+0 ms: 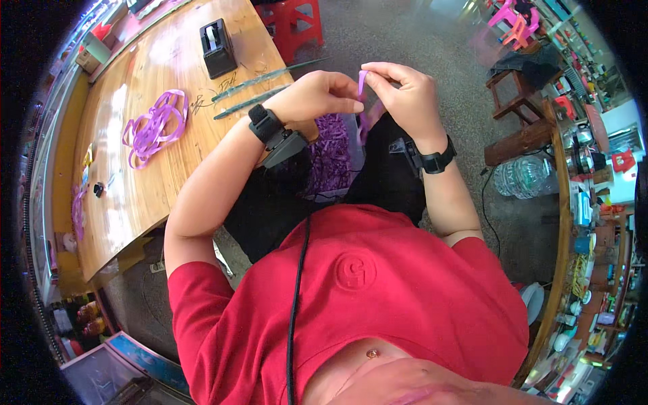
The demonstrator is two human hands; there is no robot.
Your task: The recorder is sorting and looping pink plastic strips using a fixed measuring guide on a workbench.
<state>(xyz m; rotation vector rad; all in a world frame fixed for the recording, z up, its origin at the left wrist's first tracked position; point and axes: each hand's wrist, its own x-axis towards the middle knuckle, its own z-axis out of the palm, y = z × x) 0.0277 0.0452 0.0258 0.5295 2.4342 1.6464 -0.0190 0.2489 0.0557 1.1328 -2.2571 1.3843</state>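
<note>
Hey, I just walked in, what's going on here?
A seated person's right hand pinches a purple ribbon; the left hand is right beside it, though whether it grips the ribbon is unclear. Below the hands is a mass of small purple pieces. On the wooden table, to the person's left, lie a loose tangle of purple ribbon and a black tape dispenser.

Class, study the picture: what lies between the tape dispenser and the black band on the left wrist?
In the head view, two long green strips lie there on the wooden table, roughly side by side.
</note>
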